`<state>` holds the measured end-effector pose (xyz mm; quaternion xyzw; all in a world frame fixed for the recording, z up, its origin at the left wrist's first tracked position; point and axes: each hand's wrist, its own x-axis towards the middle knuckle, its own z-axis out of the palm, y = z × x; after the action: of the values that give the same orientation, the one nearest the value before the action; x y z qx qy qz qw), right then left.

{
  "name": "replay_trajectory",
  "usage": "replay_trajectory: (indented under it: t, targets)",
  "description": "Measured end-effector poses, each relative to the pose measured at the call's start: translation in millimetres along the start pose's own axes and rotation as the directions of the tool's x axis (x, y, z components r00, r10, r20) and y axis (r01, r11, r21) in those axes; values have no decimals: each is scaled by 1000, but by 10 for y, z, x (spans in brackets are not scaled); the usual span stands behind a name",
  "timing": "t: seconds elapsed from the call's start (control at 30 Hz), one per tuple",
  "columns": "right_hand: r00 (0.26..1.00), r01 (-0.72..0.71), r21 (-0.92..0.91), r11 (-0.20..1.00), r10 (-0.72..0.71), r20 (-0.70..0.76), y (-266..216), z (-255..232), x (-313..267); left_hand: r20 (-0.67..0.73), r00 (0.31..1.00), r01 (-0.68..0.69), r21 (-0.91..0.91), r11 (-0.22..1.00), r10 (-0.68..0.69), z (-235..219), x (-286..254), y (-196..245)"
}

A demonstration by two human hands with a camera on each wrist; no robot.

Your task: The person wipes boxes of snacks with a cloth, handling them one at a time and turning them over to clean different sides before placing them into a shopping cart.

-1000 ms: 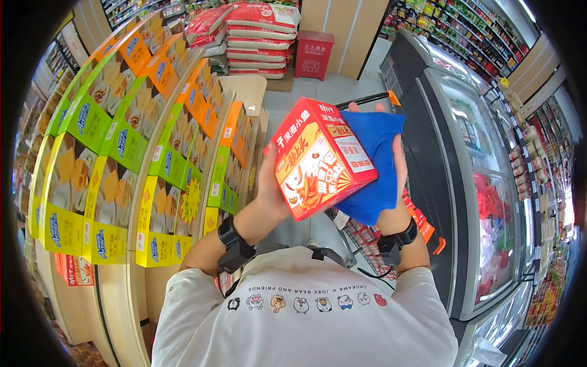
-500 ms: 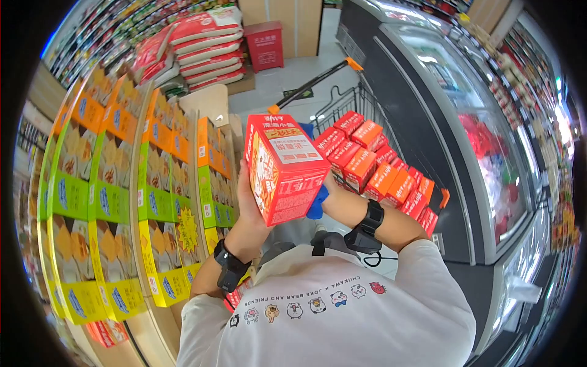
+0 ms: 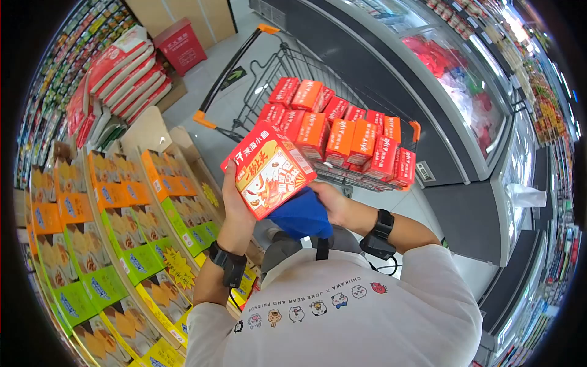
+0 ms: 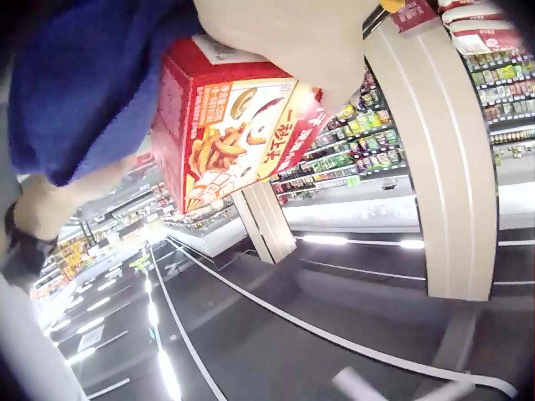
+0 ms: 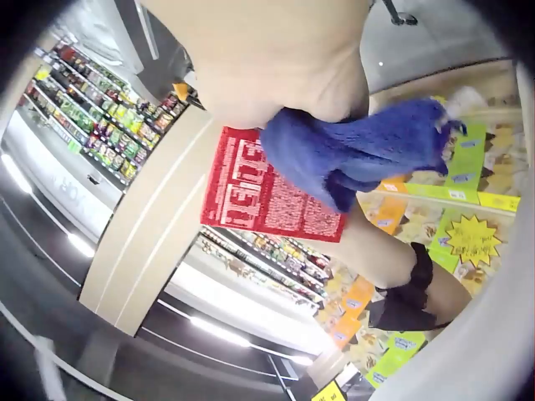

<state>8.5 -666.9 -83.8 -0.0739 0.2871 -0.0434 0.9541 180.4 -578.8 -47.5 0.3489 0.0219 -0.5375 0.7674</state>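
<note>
A red snack box (image 3: pixel 272 174) with a picture of food on its front is held up before the chest. My left hand (image 3: pixel 237 205) grips its left side, with the thumb near the front edge. My right hand (image 3: pixel 330 202) grasps a bunched blue cloth (image 3: pixel 302 215) at the lower right of the box. In the left wrist view the cloth (image 4: pixel 92 92) hangs beside the box (image 4: pixel 242 134). The right wrist view has the cloth (image 5: pixel 359 150) coming out from under the curled right hand (image 5: pixel 284 67), overlapping a printed red side of the box (image 5: pixel 259 196).
A shopping cart (image 3: pixel 269 67) with many similar red boxes (image 3: pixel 339 137) stands just ahead. Stepped display shelves with yellow, green and orange packs (image 3: pixel 128 244) line the left. To the right is a glass-topped freezer (image 3: pixel 452 67). Stacked sacks (image 3: pixel 131 76) and a red bin (image 3: pixel 180 46) stand behind.
The head view has swung right, bringing the cart ahead. The box has turned, its front now facing up again. The cloth has shifted from the box's right side to below it.
</note>
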Motion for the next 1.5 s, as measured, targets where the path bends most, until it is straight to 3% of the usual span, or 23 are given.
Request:
replay_trajectory:
  t: [0.1, 0.13, 0.23, 0.3, 0.33, 0.47, 0.57, 0.63, 0.67, 0.77, 0.8, 0.9, 0.93, 1.07, 1.13, 1.3, 1.33, 1.43, 1.5]
  targets:
    - [982, 95, -122, 988, -114, -153, -339, -147, -214, 32, 999, 11, 66, 998, -14, -3, 287, -189]
    - [969, 152, -55, 987, -160, -188, -479, -133, -315, 67, 998, -22, 93, 995, 16, 51, 349, -238]
    - [947, 259, -51, 965, -264, -186, -1026, -343, -579, 66, 985, -173, 377, 910, 160, 215, 568, -430]
    - [899, 387, -236, 892, -421, -119, -1368, -499, -711, 109, 980, -199, 414, 888, 169, 500, 605, -553]
    - [834, 445, -356, 822, -524, -169, -1467, -388, -853, 136, 972, -231, 441, 867, 189, 598, 671, -641]
    - [600, 461, -823, 333, -800, 12, -2036, -916, -812, 268, 930, -364, 590, 720, 250, 1037, 889, -911]
    - [397, 361, -931, -46, -896, 198, -2397, -1075, -818, 381, 881, -474, 716, 513, 282, 1351, 939, -994]
    - [259, 276, -927, -255, -908, 328, -2510, -767, -1035, 382, 871, -487, 747, 452, 309, 1442, 1080, -1045]
    - [398, 116, -979, -167, -895, 200, -2560, -657, -1154, 412, 845, -529, 741, 413, 341, 1432, 1190, -1087]
    - [373, 223, -861, -456, -776, 508, -2769, -765, -1019, 470, 813, -569, 764, 303, 343, 1608, 1367, -1155]
    - [446, 225, -881, -416, -760, 473, -2794, -739, -973, 483, 812, -570, 776, 269, 327, 1677, 1412, -1181]
    - [430, 128, -896, -425, -790, 436, -2897, -712, -751, 491, 830, -556, 762, 333, 264, 1754, 1716, -1295]
    - [416, 129, -917, -377, -819, 395, -2959, -719, -674, 547, 781, -617, 749, 240, 300, 1694, 1891, -1350]
    - [454, 75, -975, -207, -864, 219, -3237, -798, -300, 603, 776, -599, 796, -83, 183, 1654, 2271, -1369]
    - [494, 102, -992, -72, -862, 114, -3306, -774, -161, 569, 812, -562, 823, -86, 131, 1608, 2484, -1336]
    - [503, -61, -996, -59, -864, 21, -3561, -1333, 574, 554, 831, -545, 827, -137, 44, 1400, 2938, -1384]
    - [504, -84, -995, -55, -864, 5, -3584, -1347, 669, 610, 791, -594, 786, -174, 54, 1344, 3012, -1395]
    - [612, -141, -990, 29, -783, -110, -3589, -1187, 778, 415, 898, -432, 893, -122, -143, 1262, 3121, -1395]
    - [634, -184, -982, 45, -758, -153, -3601, -1248, 892, 477, 862, -502, 851, -154, -173, 1146, 3217, -1439]
